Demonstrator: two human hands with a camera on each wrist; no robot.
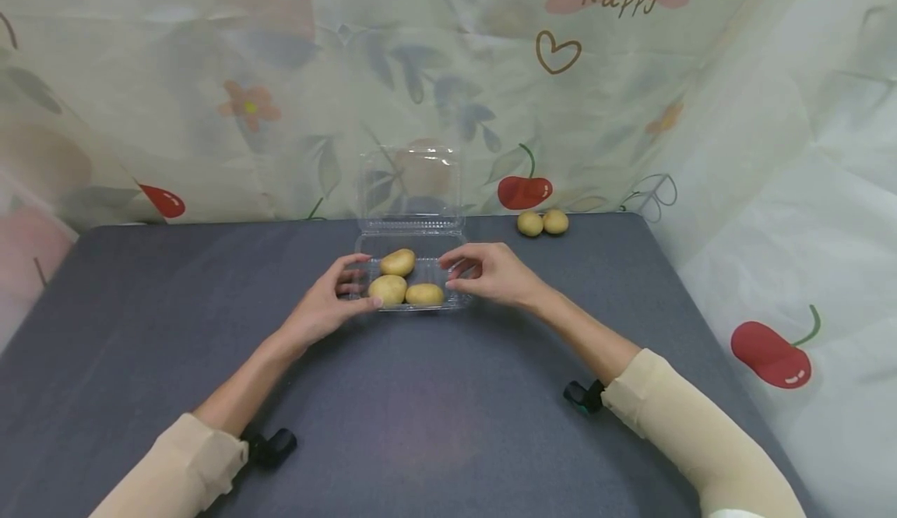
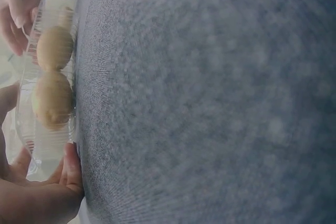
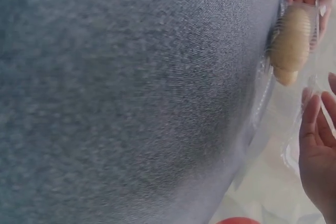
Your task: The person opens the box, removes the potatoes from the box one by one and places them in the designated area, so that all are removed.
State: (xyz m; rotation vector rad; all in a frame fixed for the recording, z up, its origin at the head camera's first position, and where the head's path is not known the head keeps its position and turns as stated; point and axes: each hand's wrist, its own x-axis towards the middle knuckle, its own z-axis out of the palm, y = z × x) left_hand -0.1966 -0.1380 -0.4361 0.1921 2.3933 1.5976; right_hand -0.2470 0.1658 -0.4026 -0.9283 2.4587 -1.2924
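Cloth (image 1: 336, 4) printed with flowers, fruit and lettering is spanning the upper frame and hanging down the sides. Below it, a dark grey table (image 1: 434, 440) is filling the middle and lower frame. A cream right sleeve (image 1: 708, 432) is entering from the lower right, and a cream left sleeve (image 1: 171, 475) from the lower left. At the centre, a clear hinged container (image 1: 420, 245) is resting on the table, its lid (image 1: 409, 183) standing raised at the back. Just left of centre, the left hand (image 1: 322, 304) is holding the container's left end, its fingers spread apart along the side and the thumb lying at the front corner. Just right of centre, the right hand (image 1: 497, 273) is hovering at the right rim, thumb and fingers bent and standing apart; whether they are touching the plastic cannot be told. Black wrist units (image 1: 584, 396) are sitting beside both cuffs. Three potatoes (image 1: 388, 290) are lying inside the container, two along the front and one behind. Two smaller potatoes (image 1: 529, 223) are resting side by side near the table's far edge, right of centre.
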